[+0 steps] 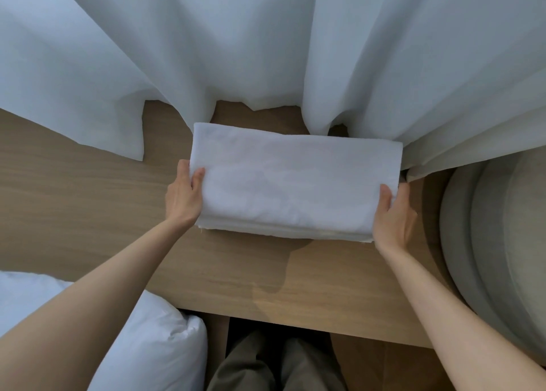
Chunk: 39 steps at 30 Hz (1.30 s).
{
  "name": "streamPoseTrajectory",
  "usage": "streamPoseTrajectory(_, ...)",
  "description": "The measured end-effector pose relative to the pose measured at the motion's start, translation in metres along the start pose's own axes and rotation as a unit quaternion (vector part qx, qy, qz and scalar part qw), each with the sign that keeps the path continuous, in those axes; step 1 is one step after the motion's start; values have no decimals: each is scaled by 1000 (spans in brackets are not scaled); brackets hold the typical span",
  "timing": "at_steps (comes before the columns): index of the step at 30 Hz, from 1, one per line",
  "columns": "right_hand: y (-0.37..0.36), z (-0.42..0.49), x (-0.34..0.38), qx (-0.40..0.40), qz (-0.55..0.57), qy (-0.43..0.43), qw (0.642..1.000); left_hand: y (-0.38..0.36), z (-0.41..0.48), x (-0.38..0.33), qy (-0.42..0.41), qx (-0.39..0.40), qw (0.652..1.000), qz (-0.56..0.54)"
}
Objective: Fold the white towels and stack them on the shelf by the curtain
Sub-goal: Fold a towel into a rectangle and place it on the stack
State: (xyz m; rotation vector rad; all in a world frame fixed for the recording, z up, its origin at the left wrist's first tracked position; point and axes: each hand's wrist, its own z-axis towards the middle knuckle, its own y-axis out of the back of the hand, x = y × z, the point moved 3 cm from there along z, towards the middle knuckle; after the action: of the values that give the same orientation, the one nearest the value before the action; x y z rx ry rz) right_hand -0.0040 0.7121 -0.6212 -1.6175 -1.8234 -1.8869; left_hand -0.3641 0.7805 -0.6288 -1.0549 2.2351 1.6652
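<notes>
A folded white towel lies as a thick rectangle of several layers on the wooden shelf, just in front of the white curtain. My left hand grips its left end, thumb on top and fingers underneath. At the right end my right hand holds it the same way, thumb over the top edge. Whether the towel rests fully on the wood or is slightly lifted, I cannot tell.
The curtain hem drapes onto the back of the shelf. A grey round cushioned seat stands at the right, touching the shelf. White bedding bulges at the lower left. My trousered legs show below the shelf's front edge.
</notes>
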Motion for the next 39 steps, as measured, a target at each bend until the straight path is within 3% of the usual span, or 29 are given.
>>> streamPoseTrajectory(2,-2,-1,-5,-22,-32,-23,999,-1,1,2,16,4,1000,1)
streamPoseTrajectory(5,1,-6,6,-79,-79,-17,994,0,-3,-2,50,-13,993,104)
streamPoseTrajectory(9,2,-16,30,-130,-186,17,974,-3,-17,-25,89,-114,976,166)
streamPoseTrajectory(11,-12,-24,50,-93,-229,106,963,-17,-28,-47,-12,-121,980,157)
streamPoseTrajectory(14,-56,-33,73,50,-289,230,928,-59,-42,-84,-201,-36,957,206)
streamPoseTrajectory(18,-97,-23,58,148,-384,222,884,-96,-29,-85,-240,21,931,275)
streamPoseTrajectory(22,-75,2,26,137,-441,258,849,-72,-3,-45,-227,-9,926,302)
streamPoseTrajectory(27,-43,21,3,126,-434,222,864,-50,9,-18,-221,-2,929,297)
streamPoseTrajectory(31,-48,22,-2,128,-398,227,880,-56,6,-17,-221,-7,949,225)
streamPoseTrajectory(39,-59,33,-13,103,-344,234,904,-66,17,-8,-241,-32,952,187)
